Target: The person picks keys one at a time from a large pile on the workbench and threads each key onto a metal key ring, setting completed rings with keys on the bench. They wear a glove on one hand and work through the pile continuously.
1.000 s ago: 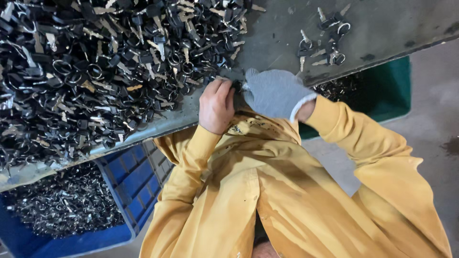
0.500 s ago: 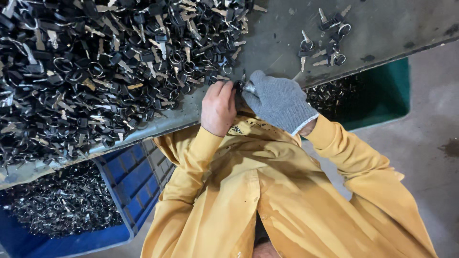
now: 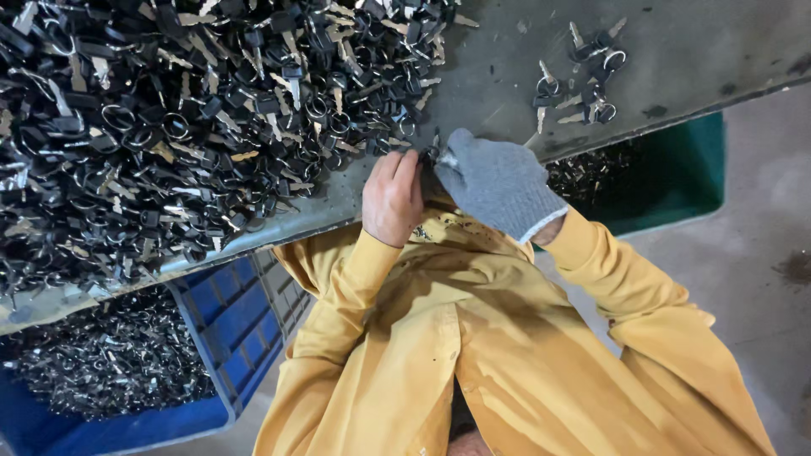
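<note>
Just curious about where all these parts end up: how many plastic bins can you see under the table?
2. A blue crate sits lower left, full of metal pieces; a green bin sits right, below the table edge, also holding parts. The table may hide others.

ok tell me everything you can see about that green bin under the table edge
The green bin is a box-shaped tub, seemingly plastic, with plain smooth walls. It sits on the grey floor, partly tucked beneath the grey worktable, so only its far side and one corner show. It is open-topped and holds a heap of small dark and shiny metal pieces piled against the table side. The person's gloved right hand and yellow sleeve overlap its near edge in the view; actual contact cannot be told.
</note>
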{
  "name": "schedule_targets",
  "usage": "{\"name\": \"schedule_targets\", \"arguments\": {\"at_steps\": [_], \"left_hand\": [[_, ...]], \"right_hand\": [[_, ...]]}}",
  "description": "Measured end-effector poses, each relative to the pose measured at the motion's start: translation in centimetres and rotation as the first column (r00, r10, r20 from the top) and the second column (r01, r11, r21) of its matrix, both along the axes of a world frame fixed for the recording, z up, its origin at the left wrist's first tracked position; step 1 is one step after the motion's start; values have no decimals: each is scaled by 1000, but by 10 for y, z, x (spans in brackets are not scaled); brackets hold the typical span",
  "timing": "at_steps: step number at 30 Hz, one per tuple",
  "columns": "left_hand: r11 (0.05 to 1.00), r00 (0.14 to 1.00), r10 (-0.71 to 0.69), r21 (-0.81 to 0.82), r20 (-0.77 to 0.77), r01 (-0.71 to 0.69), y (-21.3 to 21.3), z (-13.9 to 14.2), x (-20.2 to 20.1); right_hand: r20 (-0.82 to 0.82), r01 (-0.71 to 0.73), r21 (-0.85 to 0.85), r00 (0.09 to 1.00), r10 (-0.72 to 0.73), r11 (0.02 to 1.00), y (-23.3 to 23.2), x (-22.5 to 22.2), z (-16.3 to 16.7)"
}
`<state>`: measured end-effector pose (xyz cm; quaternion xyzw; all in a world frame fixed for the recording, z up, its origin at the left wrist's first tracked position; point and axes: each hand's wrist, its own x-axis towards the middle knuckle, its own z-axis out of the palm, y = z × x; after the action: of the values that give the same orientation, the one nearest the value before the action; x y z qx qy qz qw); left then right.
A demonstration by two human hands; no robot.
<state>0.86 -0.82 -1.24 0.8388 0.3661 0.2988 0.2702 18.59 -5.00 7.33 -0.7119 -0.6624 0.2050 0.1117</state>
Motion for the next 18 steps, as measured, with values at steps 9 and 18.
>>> {"name": "schedule_targets", "arguments": {"at_steps": [9,18], "left_hand": [[997,999,-48,65,-17,49,-3,-3,2],[998,998,-56,22,-24,56,-4,-5,1]], "right_hand": [[50,-33,55,998,31,998,-3,-5,-1],[40,-140,-17,989,141,990,6,10,-5]]}}
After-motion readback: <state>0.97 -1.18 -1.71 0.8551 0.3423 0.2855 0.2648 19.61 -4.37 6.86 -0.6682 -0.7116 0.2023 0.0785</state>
